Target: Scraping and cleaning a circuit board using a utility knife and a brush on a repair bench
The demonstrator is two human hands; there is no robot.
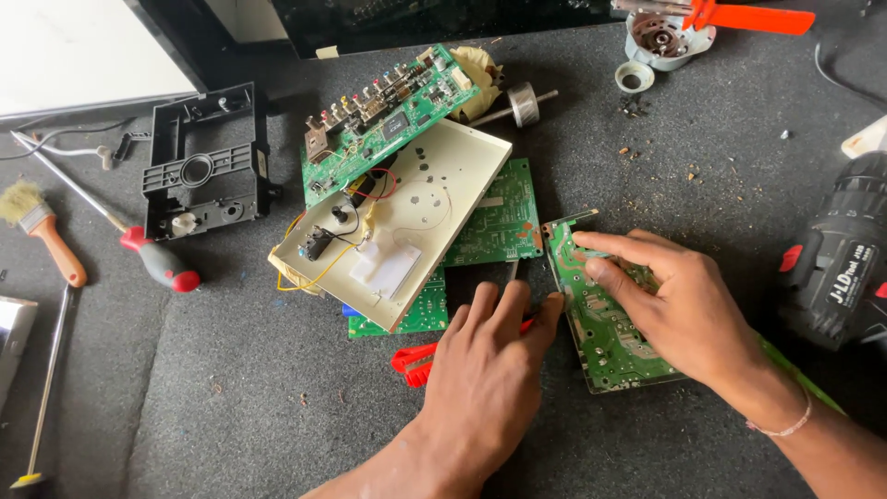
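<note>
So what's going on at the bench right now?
A person is working over a pile of electronics on a dark mat. The right hand lies on a green circuit board, fingers spread across its top. The left hand rests on the mat beside that board, over a red tool. Behind them sit a cream metal plate with wires, more green boards, a red-handled screwdriver and a black drill.

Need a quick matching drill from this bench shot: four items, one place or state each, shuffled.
1. paintbrush
2. cordless drill
3. circuit board
4. red-handled screwdriver

a. under the right hand
b. far right edge of the bench
c. far left, wooden handle
d. just below the black plastic frame

Pairs: 1-c, 2-b, 3-a, 4-d
</note>
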